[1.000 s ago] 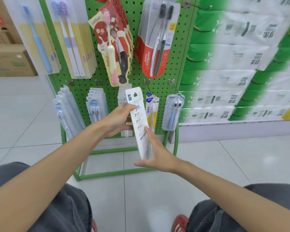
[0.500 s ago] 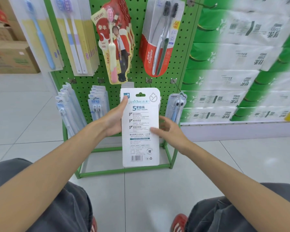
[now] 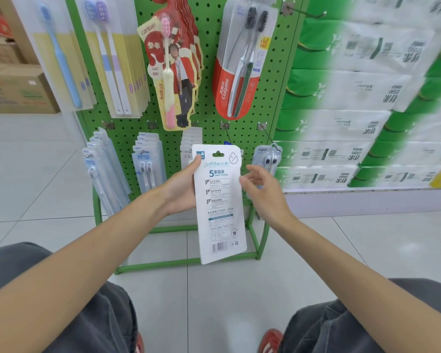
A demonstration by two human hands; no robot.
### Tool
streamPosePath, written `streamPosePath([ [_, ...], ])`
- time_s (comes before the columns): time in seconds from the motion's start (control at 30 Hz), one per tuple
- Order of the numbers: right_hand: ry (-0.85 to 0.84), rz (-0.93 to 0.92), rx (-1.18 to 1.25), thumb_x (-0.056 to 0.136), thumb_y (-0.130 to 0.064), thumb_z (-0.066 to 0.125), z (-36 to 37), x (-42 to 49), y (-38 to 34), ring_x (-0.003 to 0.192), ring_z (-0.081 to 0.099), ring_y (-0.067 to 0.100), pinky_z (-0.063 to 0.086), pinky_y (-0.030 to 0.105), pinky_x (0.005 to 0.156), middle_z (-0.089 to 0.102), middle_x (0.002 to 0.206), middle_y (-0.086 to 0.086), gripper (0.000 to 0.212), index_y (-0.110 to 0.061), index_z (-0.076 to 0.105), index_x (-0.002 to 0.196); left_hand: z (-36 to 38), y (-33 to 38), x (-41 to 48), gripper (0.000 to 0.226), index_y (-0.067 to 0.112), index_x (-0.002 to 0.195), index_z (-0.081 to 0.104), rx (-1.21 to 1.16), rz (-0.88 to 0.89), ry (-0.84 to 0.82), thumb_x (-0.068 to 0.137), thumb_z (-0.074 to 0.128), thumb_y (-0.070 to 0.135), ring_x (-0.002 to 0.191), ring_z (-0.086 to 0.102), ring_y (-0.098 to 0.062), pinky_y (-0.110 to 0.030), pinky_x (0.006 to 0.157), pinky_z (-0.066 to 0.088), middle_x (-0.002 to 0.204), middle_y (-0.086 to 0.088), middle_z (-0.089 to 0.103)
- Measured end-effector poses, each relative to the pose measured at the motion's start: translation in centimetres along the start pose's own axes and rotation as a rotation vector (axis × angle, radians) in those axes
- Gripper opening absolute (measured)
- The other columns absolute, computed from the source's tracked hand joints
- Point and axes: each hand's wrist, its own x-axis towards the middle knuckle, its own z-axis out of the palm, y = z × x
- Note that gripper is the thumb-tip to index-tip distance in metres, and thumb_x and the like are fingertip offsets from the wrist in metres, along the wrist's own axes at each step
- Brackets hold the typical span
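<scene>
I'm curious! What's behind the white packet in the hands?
Behind the white packet you see green pegboard and the tops of hanging packs. The left hand grips it; its fingers behind, and those packs' lower parts, are covered.

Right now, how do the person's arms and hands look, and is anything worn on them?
The left forearm and the right forearm are bare, with no sleeves in view. The left hand and the right hand wear no gloves; I see no watch, ring or bracelet.
</scene>
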Motion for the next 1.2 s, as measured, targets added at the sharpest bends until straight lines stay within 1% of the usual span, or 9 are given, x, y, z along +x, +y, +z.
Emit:
streamPosePath([
  [0.1,-0.199,-0.110,-0.112,0.096,-0.027,0.061,1.4,-1.6,-0.6,0.096,0.040,-0.031,0.032,0.001,0.083,0.044,0.108,-0.036,0.041,-0.032,0.043,0.131,0.6,-0.1,0.6,0.062,0.014,0.142,0.048,-0.102,0.058,0.008,0.101,0.026,0.055,0.125,0.057,-0.030,-0.048,0.102,0.044,0.137,-0.012,0.059],
  [0.2,-0.289,-0.056,-0.052,0.094,-0.032,0.064,2.4,-1.8,0.1,0.117,0.035,-0.015,0.024,-0.002,0.089,0.038,0.131,-0.024,0.066,-0.028,0.026,0.148,1.5,0.2,0.3,0.060,0.009,0.129,0.055,-0.171,0.104,-0.011,0.099,0.034,0.057,0.118,0.059,-0.032,-0.048,0.092,0.050,0.125,-0.015,0.061],
  [0.3,-0.375,0.060,0.096,0.093,-0.037,0.063,2.5,-1.3,0.8,0.142,0.028,0.002,0.031,0.027,0.115,0.022,0.159,-0.017,0.085,-0.031,0.006,0.156,1.3,0.8,-0.1,0.064,0.014,0.138,0.047,-0.210,0.085,-0.037,0.095,0.039,0.061,0.108,0.063,-0.035,-0.048,0.091,0.049,0.121,-0.018,0.059],
  [0.37,-0.397,0.091,0.243,0.095,-0.023,0.058,2.4,-1.0,0.8,0.136,0.041,0.007,0.049,0.038,0.103,0.027,0.158,-0.011,0.077,-0.037,0.011,0.155,0.9,1.0,-0.2,0.065,0.015,0.146,0.040,-0.242,0.086,-0.018,0.097,0.040,0.056,0.116,0.061,-0.036,-0.048,0.095,0.048,0.130,-0.021,0.057],
  [0.5,-0.267,0.098,0.266,0.100,-0.009,0.043,1.9,-0.5,-0.1,0.121,0.056,0.012,0.052,0.036,0.098,0.057,0.136,-0.004,0.047,-0.031,0.046,0.142,0.2,1.4,-0.1,0.057,0.011,0.149,0.034,-0.210,0.133,0.048,0.100,0.047,0.037,0.128,0.053,-0.030,-0.049,0.104,0.045,0.145,-0.023,0.045],
  [0.6,-0.136,0.194,0.321,0.101,-0.012,0.045,1.2,0.1,0.0,0.114,0.063,0.021,0.044,0.046,0.106,0.069,0.116,0.002,0.024,-0.026,0.063,0.111,0.3,0.9,0.1,0.064,0.020,0.153,0.026,0.300,0.205,0.275,0.098,0.057,0.032,0.132,0.047,-0.025,-0.050,0.111,0.038,0.156,-0.013,0.032],
  [0.7,-0.108,0.271,0.413,0.098,-0.006,0.049,0.7,0.7,0.3,0.109,0.067,0.024,0.046,0.049,0.104,0.072,0.112,0.006,0.022,-0.015,0.064,0.112,0.9,0.3,0.0,0.070,0.028,0.153,0.022,0.672,0.251,0.349,0.095,0.061,0.034,0.137,0.038,-0.018,-0.044,0.116,0.030,0.154,-0.004,0.035],
  [0.87,0.017,0.245,0.301,0.095,-0.004,0.055,0.0,1.1,-0.3,0.098,0.069,0.021,0.053,0.048,0.095,0.071,0.106,0.004,0.024,-0.014,0.059,0.116,1.9,-0.9,0.6,0.040,0.025,0.121,0.051,0.786,0.431,0.344,0.089,0.070,0.013,0.090,0.059,0.016,-0.021,0.092,0.052,0.104,0.020,0.062],
  [1.2,0.381,0.017,0.317,0.087,0.008,0.049,-3.5,1.3,-1.9,0.082,0.064,-0.008,0.052,0.013,0.069,0.061,0.113,-0.012,0.073,-0.031,0.028,0.146,8.8,1.8,2.9,0.054,0.035,0.127,0.041,0.818,0.571,0.342,0.087,0.073,0.017,0.091,0.066,-0.010,-0.039,0.082,0.057,0.108,0.011,0.061],
])
